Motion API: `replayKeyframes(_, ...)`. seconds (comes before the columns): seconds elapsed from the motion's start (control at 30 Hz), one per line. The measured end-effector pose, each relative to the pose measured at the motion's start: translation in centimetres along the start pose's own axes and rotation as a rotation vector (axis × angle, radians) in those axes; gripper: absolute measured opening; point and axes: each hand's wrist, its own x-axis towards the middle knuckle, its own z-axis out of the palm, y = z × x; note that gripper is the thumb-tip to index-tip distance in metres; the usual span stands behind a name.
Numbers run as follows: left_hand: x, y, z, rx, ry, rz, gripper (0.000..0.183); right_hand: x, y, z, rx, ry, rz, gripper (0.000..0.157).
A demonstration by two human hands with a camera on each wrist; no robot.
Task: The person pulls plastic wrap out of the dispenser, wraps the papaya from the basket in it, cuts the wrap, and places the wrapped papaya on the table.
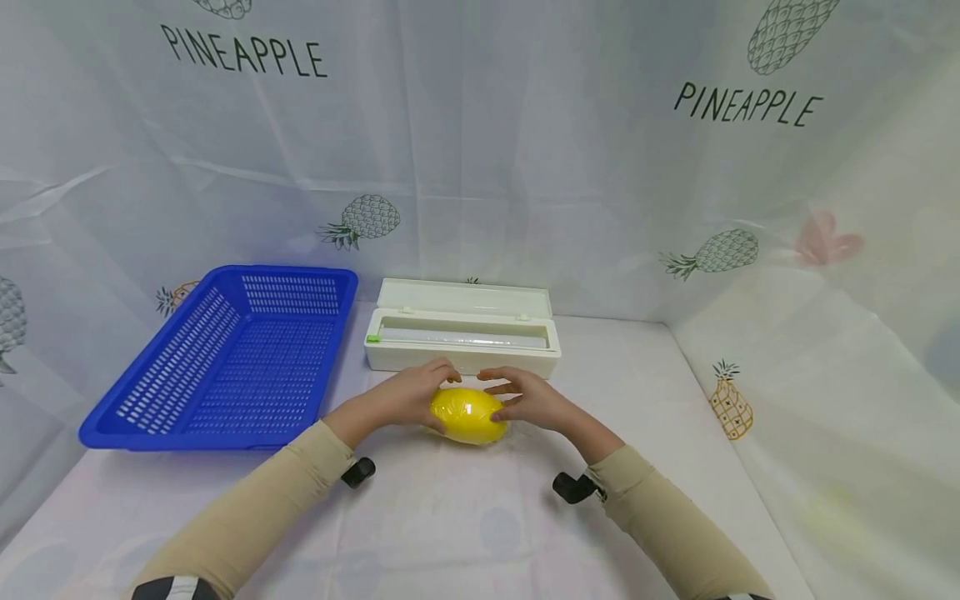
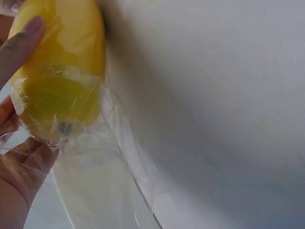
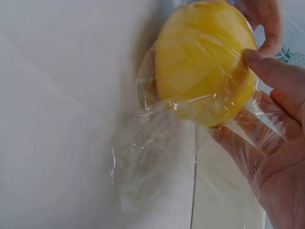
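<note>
A yellow oval fruit (image 1: 468, 416), greenish at one end, lies between the two hands on the table. Clear cling film (image 3: 147, 152) covers it, and a loose crumpled tail of film hangs from its end in both wrist views. My left hand (image 1: 415, 397) holds the fruit's left side, thumb (image 2: 21, 45) on its near face and fingers behind. From the right, my right hand (image 1: 534, 402) grips the other side, with its thumb (image 3: 274, 71) pressed on the wrapped skin. Film stretches across the right palm in the right wrist view.
Just behind the hands stands a white film dispenser box (image 1: 463, 360), lid raised, a roll of film (image 1: 463, 337) inside. A blue plastic basket (image 1: 327, 383) sits at the left. A pineapple-print sheet (image 1: 480, 150) hangs behind the white-covered table (image 1: 450, 517).
</note>
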Motion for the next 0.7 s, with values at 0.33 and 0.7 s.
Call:
replayKeyframes(0.33, 0.1, -0.2, 0.3, -0.069, 0.000, -0.040, 0.069, -0.1, 0.6, 0.2, 0.059, 0.016, -0.011, 0.058)
replayKeyframes(0.7, 0.3, -1.1, 1.0, -0.182, 0.075, -0.114, 0.059, 0.3, 1.6, 1.5, 0.189, 0.133, 0.005, 0.050)
